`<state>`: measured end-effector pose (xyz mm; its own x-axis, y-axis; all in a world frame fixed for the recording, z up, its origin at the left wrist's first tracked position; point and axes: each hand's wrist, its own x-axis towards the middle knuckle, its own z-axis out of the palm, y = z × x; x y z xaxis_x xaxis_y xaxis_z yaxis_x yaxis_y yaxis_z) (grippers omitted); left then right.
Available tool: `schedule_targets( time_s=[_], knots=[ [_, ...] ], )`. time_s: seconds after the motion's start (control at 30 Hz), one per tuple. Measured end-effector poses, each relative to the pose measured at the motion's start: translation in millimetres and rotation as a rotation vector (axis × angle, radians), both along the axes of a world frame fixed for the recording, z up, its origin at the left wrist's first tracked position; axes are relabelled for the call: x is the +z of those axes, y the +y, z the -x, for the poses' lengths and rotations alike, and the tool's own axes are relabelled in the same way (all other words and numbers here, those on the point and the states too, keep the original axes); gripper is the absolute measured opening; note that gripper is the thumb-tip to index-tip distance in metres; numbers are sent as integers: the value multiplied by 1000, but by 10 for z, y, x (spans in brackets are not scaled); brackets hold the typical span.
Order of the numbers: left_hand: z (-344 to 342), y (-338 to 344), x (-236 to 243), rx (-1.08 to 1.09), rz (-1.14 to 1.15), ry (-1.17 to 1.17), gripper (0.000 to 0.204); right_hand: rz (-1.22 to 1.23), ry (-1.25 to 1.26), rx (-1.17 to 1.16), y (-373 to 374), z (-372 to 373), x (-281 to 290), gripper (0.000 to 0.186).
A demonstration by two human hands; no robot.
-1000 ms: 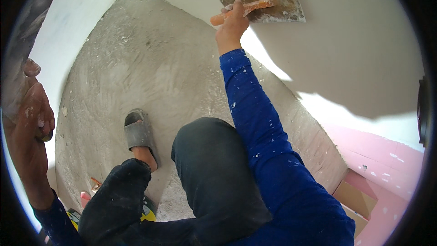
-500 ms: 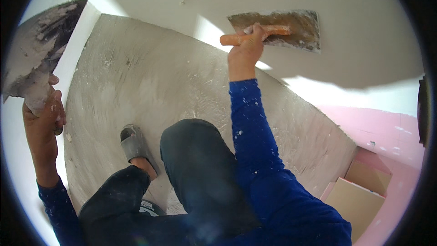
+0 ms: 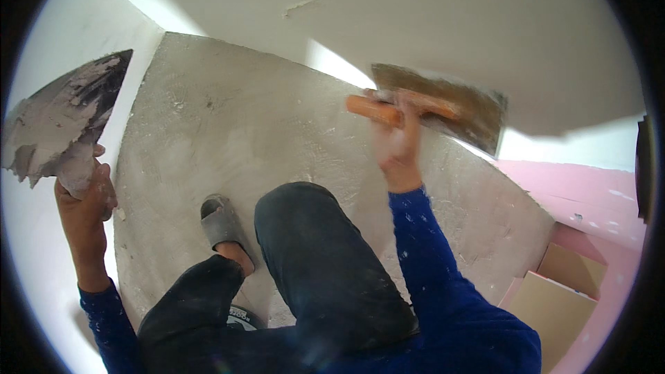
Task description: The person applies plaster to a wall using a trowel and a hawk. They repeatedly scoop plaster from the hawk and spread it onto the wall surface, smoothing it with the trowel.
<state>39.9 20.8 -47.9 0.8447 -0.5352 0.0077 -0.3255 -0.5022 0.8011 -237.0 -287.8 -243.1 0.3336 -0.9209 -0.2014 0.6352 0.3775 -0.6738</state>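
At the left, my left hand (image 3: 86, 190) grips a wide dark blade (image 3: 111, 86) heaped with grey wet plaster (image 3: 52, 135), held near the white left wall. My right hand (image 3: 398, 138), blurred by motion, is closed on the orange handle (image 3: 370, 107) of a steel trowel (image 3: 478, 107). The trowel's blade lies on or close to the shaded white wall (image 3: 485, 14) at the upper right; contact is unclear in the blur. A small rough crack or ridge (image 3: 301, 7) shows on that wall, up and left of the trowel.
My knee and a grey-sandaled foot (image 3: 225, 225) are over the rough concrete floor (image 3: 194, 111). A dark round lid or bucket (image 3: 242, 318) is partly hidden below my leg. Tan boards (image 3: 557, 312) stand by the pink lower wall (image 3: 554, 183) on the right. A dark object sits at the far right edge.
The trowel in my right hand has moved down and rightward along the wall. My left hand rose into fuller view with the loaded blade, then dropped slightly and moved right.
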Motion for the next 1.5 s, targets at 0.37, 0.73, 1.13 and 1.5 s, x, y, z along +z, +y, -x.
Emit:
schedule_targets(
  time_s=[0.37,0.73,1.13,1.5],
  knots=[
    [182,388,-3,92,55,27,25,86,-61,52,90,-2337,-4,21],
    [162,284,21,91,6,50,26,10,15,-106,-82,-2362,26,29],
    [136,-67,-16,22,-82,-7,28,91,242,-315,-541,-633,88,41],
    [61,-155,129,78,-62,-13,28,138,181,-231,-698,1103,338,17]
  ],
)
